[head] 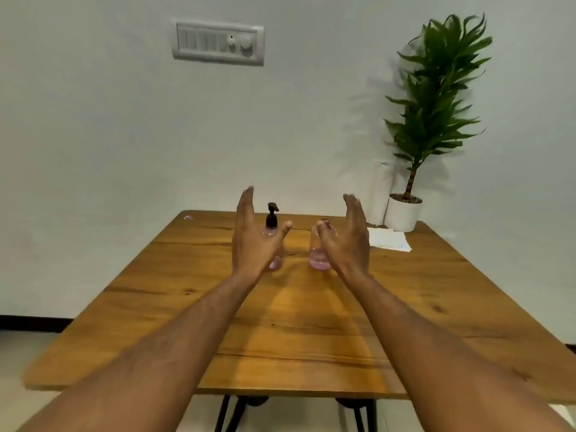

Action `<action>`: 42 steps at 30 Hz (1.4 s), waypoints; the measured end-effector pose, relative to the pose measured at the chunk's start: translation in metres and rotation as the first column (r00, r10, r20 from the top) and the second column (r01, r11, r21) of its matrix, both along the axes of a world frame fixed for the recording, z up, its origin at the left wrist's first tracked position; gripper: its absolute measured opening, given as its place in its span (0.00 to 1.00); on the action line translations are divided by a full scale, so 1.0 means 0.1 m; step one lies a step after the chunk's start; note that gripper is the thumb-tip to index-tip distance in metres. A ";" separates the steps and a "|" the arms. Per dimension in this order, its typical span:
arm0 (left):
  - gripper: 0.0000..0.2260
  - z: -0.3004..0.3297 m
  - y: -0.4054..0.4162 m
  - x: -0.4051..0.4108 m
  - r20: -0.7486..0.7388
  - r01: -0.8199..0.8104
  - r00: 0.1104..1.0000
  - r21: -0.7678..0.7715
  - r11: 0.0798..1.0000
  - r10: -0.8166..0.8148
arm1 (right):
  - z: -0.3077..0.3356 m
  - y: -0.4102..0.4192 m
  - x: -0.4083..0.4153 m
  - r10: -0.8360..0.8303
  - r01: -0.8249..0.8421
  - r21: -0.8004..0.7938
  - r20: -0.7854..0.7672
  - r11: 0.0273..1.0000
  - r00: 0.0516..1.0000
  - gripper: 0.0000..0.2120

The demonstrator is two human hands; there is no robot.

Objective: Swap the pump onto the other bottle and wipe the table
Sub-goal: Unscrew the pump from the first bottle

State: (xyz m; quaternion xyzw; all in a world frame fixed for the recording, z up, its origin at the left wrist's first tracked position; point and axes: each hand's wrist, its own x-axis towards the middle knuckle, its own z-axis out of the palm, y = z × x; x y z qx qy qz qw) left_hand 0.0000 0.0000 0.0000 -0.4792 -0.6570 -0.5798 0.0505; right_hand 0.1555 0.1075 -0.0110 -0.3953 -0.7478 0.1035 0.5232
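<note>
Two clear bottles with a little pink liquid stand side by side on the wooden table (296, 322). The left bottle (276, 261) carries a black pump (271, 217); the right bottle (317, 255) has no pump and looks open at the neck. My left hand (254, 238) is raised in front of the left bottle, fingers spread, palm facing right, holding nothing. My right hand (349, 241) mirrors it in front of the right bottle, open and empty. Both hands partly hide the bottles. A white cloth (389, 240) lies folded at the far right of the table.
A potted green plant (403, 213) in a white pot stands at the table's far right corner, just behind the cloth. A small clear object (188, 217) lies at the far left corner. A switch panel (218, 43) hangs on the wall behind.
</note>
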 end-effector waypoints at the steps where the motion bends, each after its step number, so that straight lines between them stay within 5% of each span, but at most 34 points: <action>1: 0.50 -0.15 0.06 -0.02 0.091 0.016 0.996 -0.021 1.000 -0.014 | -0.15 0.04 -0.03 -0.009 0.007 -0.082 -0.031 0.997 0.999 0.42; 7: 0.55 -0.72 0.36 -0.11 0.311 0.083 0.950 -0.148 0.985 -0.033 | -0.64 0.21 -0.15 0.034 -0.104 -0.327 -0.211 0.939 0.977 0.56; 15: 0.35 -0.83 0.28 -0.13 0.301 0.088 0.953 -0.217 0.972 -0.019 | -0.68 0.20 -0.10 0.098 -0.136 -0.363 -0.122 0.922 0.988 0.35; 28: 0.33 -0.81 -0.54 0.11 0.265 0.162 0.959 -0.214 0.963 -0.103 | -0.63 -0.58 0.12 0.183 -0.213 -0.371 -0.115 0.904 0.976 0.29; 33: 0.34 -0.80 -0.55 0.12 0.273 0.181 0.955 -0.227 0.957 -0.116 | -0.64 -0.58 0.11 0.178 -0.191 -0.355 -0.068 0.915 0.982 0.43; 36: 0.35 -0.82 -0.57 0.10 0.285 0.181 0.952 -0.216 0.959 -0.115 | -0.62 -0.63 0.10 0.108 -0.118 -0.259 -0.051 0.959 0.993 0.49; 42: 0.34 -0.84 -0.53 0.08 0.324 0.214 0.936 -0.206 0.955 -0.139 | -0.34 -0.93 -0.02 0.052 -0.026 0.170 -0.152 0.985 0.987 0.24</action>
